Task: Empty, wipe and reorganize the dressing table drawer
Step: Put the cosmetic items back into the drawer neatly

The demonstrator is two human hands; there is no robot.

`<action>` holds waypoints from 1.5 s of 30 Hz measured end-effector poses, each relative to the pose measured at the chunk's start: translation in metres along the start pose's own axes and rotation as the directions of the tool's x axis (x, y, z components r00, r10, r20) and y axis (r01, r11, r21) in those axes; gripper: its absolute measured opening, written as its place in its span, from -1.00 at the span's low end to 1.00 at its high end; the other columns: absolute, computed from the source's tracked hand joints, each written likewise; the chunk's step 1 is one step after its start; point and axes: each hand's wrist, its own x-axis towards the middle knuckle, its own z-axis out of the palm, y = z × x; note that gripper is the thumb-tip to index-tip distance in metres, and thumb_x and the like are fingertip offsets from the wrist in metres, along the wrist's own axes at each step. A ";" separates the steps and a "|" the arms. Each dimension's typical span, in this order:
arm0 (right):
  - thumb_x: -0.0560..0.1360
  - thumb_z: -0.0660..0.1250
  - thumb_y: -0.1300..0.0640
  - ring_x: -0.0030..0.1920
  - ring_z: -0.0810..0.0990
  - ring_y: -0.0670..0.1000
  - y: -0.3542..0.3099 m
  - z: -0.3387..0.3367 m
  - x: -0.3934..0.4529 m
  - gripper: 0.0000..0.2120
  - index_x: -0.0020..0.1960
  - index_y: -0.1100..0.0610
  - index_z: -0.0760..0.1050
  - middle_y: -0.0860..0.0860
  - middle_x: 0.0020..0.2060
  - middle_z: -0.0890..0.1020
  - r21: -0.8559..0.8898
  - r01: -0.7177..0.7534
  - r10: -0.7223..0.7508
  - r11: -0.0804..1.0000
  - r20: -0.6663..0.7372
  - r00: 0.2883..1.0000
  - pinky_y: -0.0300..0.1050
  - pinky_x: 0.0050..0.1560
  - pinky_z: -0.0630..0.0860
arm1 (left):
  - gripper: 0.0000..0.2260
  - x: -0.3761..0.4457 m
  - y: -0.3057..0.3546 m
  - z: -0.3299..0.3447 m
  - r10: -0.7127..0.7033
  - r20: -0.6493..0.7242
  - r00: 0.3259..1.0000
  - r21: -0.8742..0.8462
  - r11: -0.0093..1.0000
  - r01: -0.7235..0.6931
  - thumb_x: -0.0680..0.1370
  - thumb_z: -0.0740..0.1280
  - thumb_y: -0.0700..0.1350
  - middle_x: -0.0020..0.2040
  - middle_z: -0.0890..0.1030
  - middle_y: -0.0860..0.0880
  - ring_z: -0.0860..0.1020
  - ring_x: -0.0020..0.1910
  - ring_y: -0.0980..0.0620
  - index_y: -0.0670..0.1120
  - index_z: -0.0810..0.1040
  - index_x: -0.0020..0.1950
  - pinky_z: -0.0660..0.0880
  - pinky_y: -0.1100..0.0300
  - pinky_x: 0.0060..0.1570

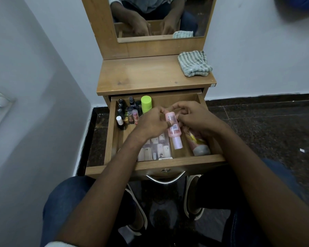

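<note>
Fingers (161, 111) of both hands curled around pink bottle (173, 130) over drawer (168, 162).

Dim, soft indoor light; wide-angle bending and blur at edges

Drawer's (112, 132) back right is bare; nail polish bottles (128, 111) crowd its back left.

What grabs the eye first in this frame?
Both hands meet over the open drawer: the left hand and right hand grip a pink bottle lying near the drawer's middle. Next, the lime-green cap stands out at the back, beside a cluster of dark nail polish bottles in the back-left corner. A striped cloth sits bunched on the tabletop's right rear.
</note>
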 end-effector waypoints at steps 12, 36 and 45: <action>0.46 0.48 0.28 -0.13 0.69 -0.08 -0.007 -0.001 -0.006 -0.81 -0.10 -0.01 0.73 -0.11 -0.21 0.72 -0.309 -0.057 0.051 0.949 -0.027 0.998 -0.13 -0.14 0.65 | -0.80 0.002 0.000 0.002 0.077 0.028 0.997 0.120 0.990 -0.080 0.58 0.43 -0.38 -0.13 0.78 -0.08 0.75 -0.26 0.05 -0.13 0.77 0.02 0.74 0.05 -0.04; 0.51 0.49 0.12 -0.12 0.56 -0.07 -0.022 0.022 -0.025 -0.96 -0.05 0.02 0.66 -0.11 -0.14 0.59 -0.554 -0.007 -0.101 0.832 -0.164 0.981 -0.17 -0.15 0.41 | -0.92 -0.033 0.000 -0.023 0.250 -0.201 0.947 0.440 0.887 -0.140 0.56 0.52 -0.08 -0.24 0.67 0.19 0.67 -0.15 0.12 0.08 0.75 -0.12 0.66 0.05 -0.04; 0.46 0.44 0.14 -0.28 0.64 0.00 -0.031 0.064 -0.052 -0.92 -0.21 0.06 0.63 -0.03 -0.34 0.63 -0.582 -0.148 -0.073 0.800 -0.340 0.938 -0.01 -0.16 0.68 | -0.92 -0.069 -0.020 -0.011 0.226 -0.370 0.901 0.395 0.916 -0.068 0.61 0.45 0.05 -0.10 0.74 0.12 0.68 -0.14 0.07 0.11 0.73 0.02 0.67 0.01 -0.06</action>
